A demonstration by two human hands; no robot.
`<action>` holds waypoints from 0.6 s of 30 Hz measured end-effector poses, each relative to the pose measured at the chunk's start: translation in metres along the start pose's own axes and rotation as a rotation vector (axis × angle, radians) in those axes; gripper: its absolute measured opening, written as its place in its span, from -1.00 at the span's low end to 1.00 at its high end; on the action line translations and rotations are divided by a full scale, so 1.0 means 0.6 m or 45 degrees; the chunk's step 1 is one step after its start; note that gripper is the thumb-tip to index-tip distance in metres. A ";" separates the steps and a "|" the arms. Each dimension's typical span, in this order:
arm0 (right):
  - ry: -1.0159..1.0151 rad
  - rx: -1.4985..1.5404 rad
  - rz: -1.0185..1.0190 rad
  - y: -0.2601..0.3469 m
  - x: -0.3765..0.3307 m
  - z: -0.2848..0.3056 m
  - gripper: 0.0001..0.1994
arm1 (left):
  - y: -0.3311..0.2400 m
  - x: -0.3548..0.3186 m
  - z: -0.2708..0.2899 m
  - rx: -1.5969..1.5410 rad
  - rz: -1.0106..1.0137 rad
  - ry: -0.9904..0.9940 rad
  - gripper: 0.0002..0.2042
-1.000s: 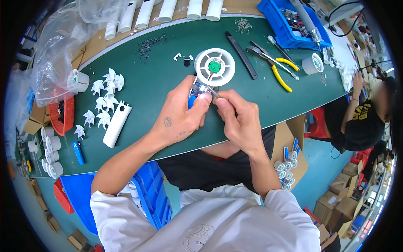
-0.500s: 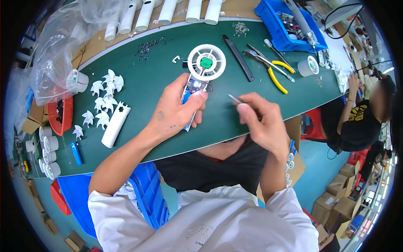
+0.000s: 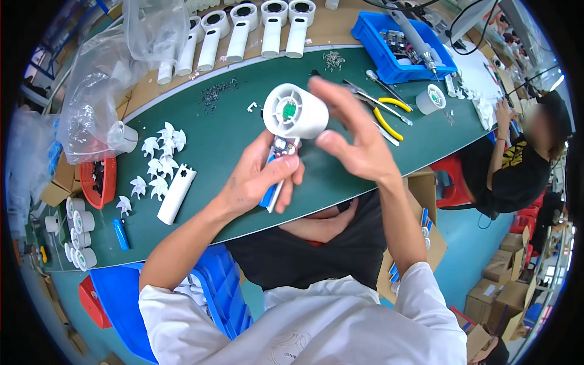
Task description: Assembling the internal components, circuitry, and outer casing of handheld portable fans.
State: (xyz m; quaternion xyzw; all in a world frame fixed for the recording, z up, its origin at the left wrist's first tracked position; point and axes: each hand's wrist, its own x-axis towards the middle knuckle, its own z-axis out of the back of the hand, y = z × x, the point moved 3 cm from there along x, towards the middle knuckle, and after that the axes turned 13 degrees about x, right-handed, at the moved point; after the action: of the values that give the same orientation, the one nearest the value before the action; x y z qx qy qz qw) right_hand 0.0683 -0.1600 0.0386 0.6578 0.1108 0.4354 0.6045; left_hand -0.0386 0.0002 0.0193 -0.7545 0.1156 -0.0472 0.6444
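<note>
My left hand [image 3: 258, 173] is closed round the opened handle of a small white handheld fan [image 3: 310, 115]. A circuit board [image 3: 281, 148] and a blue battery [image 3: 268, 193] show in that handle, under my thumb. The round fan head points up and left, with a green centre inside its spoked ring. My right hand [image 3: 356, 131] is beside the head's right side, thumb and fingers spread, slightly blurred; no tool shows in it. A white handle cover [image 3: 177, 196] lies left of my left forearm, next to several white fan blades [image 3: 159, 163].
Yellow-handled pliers [image 3: 389, 121] and a white fan housing [image 3: 431, 100] lie to the right. Behind them stands a blue bin [image 3: 389, 67] of parts. Small dark screws [image 3: 219, 94], a red basket [image 3: 100, 182] and a blue battery [image 3: 121, 234] are left. A co-worker [image 3: 511, 158] sits at right.
The fan has tilted, so the side of its head now shows. My right hand has moved up beside the head and its fingers have opened; the thin metal tip it held is no longer visible.
</note>
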 end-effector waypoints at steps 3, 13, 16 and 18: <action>0.044 0.328 -0.123 -0.013 0.003 -0.026 -0.41 | 0.018 0.003 -0.003 0.052 -0.053 0.129 -0.54; -0.154 0.343 -0.472 -0.022 -0.065 -0.017 -0.57 | 0.012 0.023 0.016 0.597 -0.290 -0.188 -0.42; -0.177 0.330 -0.481 -0.020 -0.066 -0.015 -0.59 | 0.008 0.024 0.019 0.546 -0.183 -0.173 -0.42; -0.182 0.348 -0.409 -0.028 -0.068 -0.017 -0.59 | 0.006 0.025 0.023 0.526 -0.148 -0.177 -0.43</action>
State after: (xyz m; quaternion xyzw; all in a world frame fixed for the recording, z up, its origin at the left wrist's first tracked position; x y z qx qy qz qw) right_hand 0.0431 -0.1764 0.0047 0.7368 0.2289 0.2668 0.5775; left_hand -0.0216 0.0094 0.0123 -0.6132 0.0152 -0.0549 0.7879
